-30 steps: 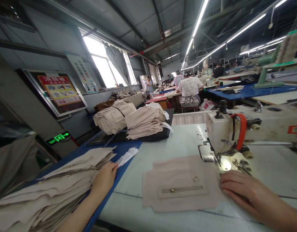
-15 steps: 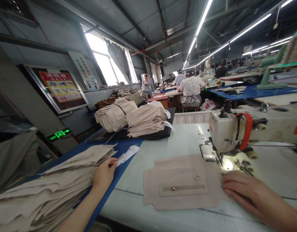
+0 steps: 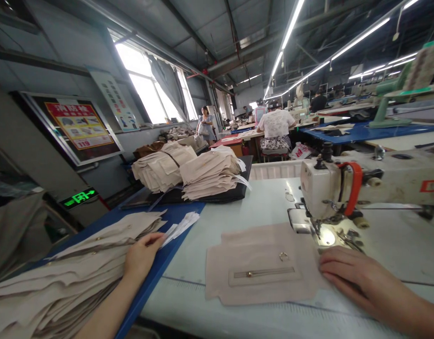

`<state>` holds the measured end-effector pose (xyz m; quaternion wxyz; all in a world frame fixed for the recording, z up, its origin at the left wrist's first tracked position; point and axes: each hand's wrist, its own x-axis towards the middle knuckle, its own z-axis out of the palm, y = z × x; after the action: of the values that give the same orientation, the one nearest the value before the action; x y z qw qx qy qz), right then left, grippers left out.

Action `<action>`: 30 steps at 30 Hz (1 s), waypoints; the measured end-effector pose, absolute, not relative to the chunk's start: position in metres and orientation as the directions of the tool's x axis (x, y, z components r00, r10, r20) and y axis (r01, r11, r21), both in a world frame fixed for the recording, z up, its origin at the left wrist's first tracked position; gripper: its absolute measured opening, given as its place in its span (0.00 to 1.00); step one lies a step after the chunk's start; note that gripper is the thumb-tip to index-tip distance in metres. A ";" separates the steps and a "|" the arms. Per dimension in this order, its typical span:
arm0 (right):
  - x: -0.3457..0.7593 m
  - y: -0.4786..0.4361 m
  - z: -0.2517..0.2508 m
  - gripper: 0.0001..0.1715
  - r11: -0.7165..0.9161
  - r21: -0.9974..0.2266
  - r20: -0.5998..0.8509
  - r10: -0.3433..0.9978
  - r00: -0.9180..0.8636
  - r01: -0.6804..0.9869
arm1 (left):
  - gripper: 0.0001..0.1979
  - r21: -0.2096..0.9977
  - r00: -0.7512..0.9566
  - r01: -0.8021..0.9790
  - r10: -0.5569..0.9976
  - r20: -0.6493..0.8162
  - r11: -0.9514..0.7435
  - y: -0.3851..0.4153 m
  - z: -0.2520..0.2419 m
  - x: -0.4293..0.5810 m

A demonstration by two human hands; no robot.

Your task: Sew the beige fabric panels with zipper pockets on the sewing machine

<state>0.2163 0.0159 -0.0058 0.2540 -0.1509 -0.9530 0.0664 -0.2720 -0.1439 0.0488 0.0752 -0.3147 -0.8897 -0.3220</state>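
Note:
My left hand (image 3: pixel 143 254) is closed in a pinch on the near end of a white label strip (image 3: pixel 169 234). More white strips (image 3: pixel 185 222) lie in a fanned stack just beyond it on the blue surface. A beige fabric panel (image 3: pixel 259 294) with a stitched zipper (image 3: pixel 264 273) and a small metal ring (image 3: pixel 283 256) lies flat on the table. My right hand (image 3: pixel 354 278), fingers together, grips the panel's right edge, close by the lit needle area of the sewing machine (image 3: pixel 317 193). Its fingertips are partly hidden.
Layered beige panels (image 3: pixel 72 278) are heaped at my left. Behind them, a strapped bundle (image 3: pixel 164 167) and another bundle (image 3: pixel 210 174) rest on a black sheet. The pale table (image 3: pixel 178 282) has ruler markings along its front. People (image 3: pixel 275 125) are farther back.
My left hand has drawn back slightly, and a strip at its fingertips now stands apart from the stack. The view has shifted a little. My right hand stays at the panel's edge.

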 end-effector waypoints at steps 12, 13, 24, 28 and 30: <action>0.209 0.005 0.009 0.15 0.943 -0.293 0.422 0.277 -0.863 0.160 | 0.16 0.132 -0.121 0.991 0.628 0.769 0.029 -0.121 0.050 -0.186; 0.209 0.006 0.009 0.15 0.942 -0.299 0.435 0.277 -0.857 0.153 | 0.15 0.085 0.002 0.991 0.640 0.768 -0.105 -0.111 0.044 -0.166; 0.215 0.011 0.005 0.13 0.961 -0.190 0.434 0.264 -0.861 0.199 | 0.15 0.103 0.487 0.775 0.692 0.532 -0.624 -0.024 0.000 -0.032; 0.214 0.009 0.007 0.13 0.970 -0.144 0.409 0.237 -0.881 0.194 | 0.15 0.108 0.527 0.793 0.764 0.371 -0.599 -0.019 0.001 -0.039; 0.213 0.008 0.009 0.12 0.974 -0.114 0.385 0.225 -0.895 0.195 | 0.16 0.027 0.583 0.786 0.755 0.301 -0.617 -0.016 0.004 -0.038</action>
<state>0.2127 0.0079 0.0085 0.2019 -0.1080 -0.9728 0.0361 -0.0383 -0.0164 0.0041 0.0547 -0.8879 -0.4339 -0.1429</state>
